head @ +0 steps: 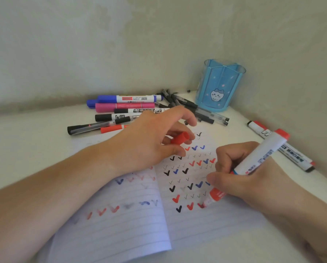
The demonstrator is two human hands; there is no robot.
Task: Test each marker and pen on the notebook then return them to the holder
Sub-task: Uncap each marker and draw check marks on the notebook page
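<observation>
An open lined notebook (121,221) lies in front of me, its pages covered in red, blue and black tick marks. My right hand (240,179) grips a fat white marker with red ends (259,154); its tip touches the right page at a fresh red tick. My left hand (151,141) rests on the notebook's top edge and pinches the marker's red cap (179,139). The blue pen holder (220,86) with a cartoon cat stands at the back right, with nothing visible inside it.
Behind the notebook lies a pile of markers: blue (128,98), pink (124,107), black-capped ones (119,116), plus several clear gel pens (206,114). Two more markers (291,154) lie at the right by the wall. Walls close in behind and to the right.
</observation>
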